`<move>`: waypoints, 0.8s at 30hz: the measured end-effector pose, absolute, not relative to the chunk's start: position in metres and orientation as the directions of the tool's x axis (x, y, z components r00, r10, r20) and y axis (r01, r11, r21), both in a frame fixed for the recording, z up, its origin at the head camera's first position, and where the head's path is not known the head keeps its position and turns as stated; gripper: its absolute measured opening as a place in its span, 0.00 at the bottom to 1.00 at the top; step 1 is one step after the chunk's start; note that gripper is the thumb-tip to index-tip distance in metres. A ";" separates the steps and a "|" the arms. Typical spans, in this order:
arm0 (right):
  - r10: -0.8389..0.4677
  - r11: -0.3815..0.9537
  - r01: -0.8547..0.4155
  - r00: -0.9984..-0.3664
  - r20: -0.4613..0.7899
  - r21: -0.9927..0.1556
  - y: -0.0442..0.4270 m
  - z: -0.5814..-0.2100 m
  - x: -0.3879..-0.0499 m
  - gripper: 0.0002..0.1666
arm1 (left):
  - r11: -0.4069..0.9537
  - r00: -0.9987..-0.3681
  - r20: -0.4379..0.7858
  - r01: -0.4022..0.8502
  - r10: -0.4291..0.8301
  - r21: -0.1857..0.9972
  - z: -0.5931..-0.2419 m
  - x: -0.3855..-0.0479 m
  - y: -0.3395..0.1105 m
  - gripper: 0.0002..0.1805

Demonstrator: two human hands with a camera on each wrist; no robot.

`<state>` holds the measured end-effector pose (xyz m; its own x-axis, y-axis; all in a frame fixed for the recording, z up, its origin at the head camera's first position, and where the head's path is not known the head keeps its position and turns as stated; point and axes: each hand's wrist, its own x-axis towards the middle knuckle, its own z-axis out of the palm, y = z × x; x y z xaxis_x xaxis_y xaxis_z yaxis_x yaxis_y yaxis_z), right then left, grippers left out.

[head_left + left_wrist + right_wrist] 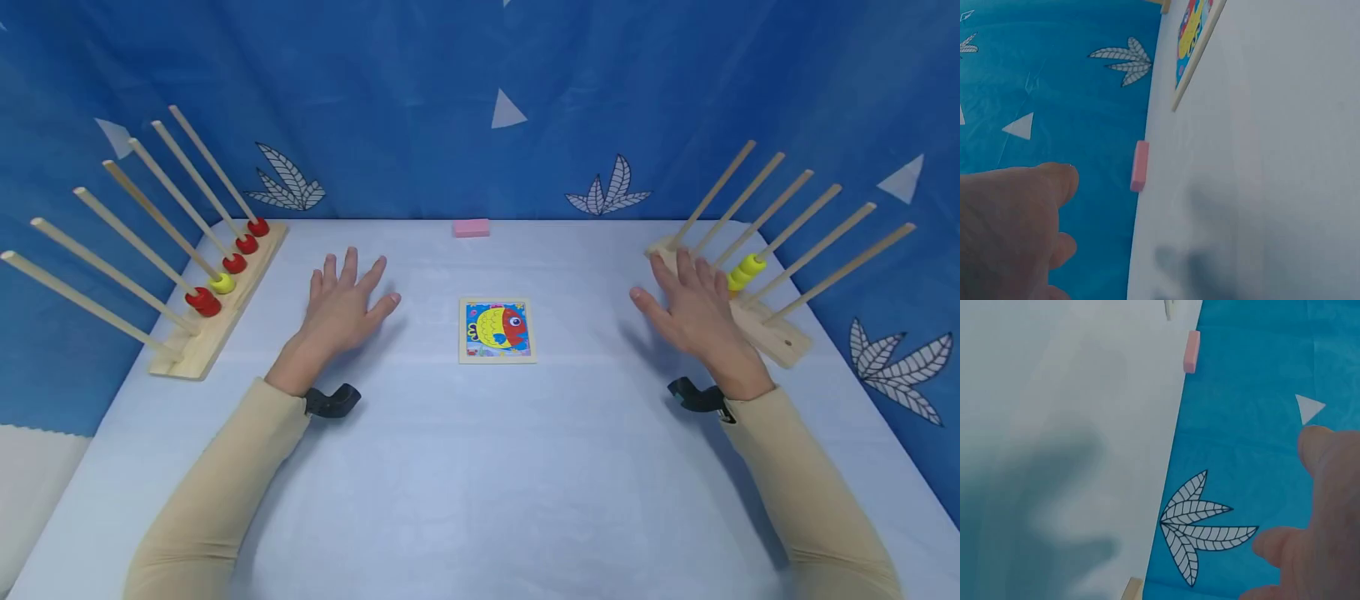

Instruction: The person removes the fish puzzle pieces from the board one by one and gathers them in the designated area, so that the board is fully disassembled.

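All fingers (350, 265) spread, 0 held: L hand (337, 307) & R hand (697, 310) nr peg racks (231, 304), fish tile (498, 331) btwn.

The head view looks forward and down from above the forearms (240, 475), far enough back to take in most of the table (480, 467) and the blue curtain (420, 83) behind it. The left wrist view sits close to the left hand (1013, 231), which fills its lower left corner; it faces the table's far edge, turned sideways, with curtain left and table right. The right wrist view mirrors it, the right hand (1329, 515) near at its right side and table on the left. All three share the pink block (471, 228) and a leaf print (609, 192); the head and left wrist views share the fish picture (498, 331).
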<state>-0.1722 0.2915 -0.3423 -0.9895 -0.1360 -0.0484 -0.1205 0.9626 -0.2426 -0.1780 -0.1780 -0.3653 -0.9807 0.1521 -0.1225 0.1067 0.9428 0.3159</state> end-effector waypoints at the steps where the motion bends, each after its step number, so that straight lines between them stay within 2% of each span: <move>1: -0.136 0.963 -0.121 -0.990 -0.045 -0.240 0.290 -0.342 -0.172 0.55 | 0.942 -0.980 -0.122 0.112 0.157 0.315 -0.366 -0.178 -0.176 0.41; 10: -0.152 0.964 -0.140 -0.988 -0.037 -0.227 0.272 -0.341 -0.176 0.55 | 0.940 -0.976 -0.115 0.143 0.187 0.309 -0.372 -0.175 -0.158 0.40; 17: -0.203 0.953 -0.183 -0.977 -0.063 -0.240 0.252 -0.347 -0.182 0.55 | 0.912 -0.954 -0.149 0.194 0.262 0.361 -0.378 -0.167 -0.138 0.40; 24: -0.265 0.934 -0.240 -0.962 -0.061 -0.265 0.221 -0.355 -0.190 0.47 | 0.874 -0.930 -0.133 0.265 0.343 0.408 -0.387 -0.157 -0.118 0.39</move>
<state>-0.1905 0.2207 -0.3547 -0.9624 -0.2648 -0.0607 -0.2402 0.9338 -0.2653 -0.1570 -0.1180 -0.3875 -0.9298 0.3434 -0.1327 0.2646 0.8739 0.4078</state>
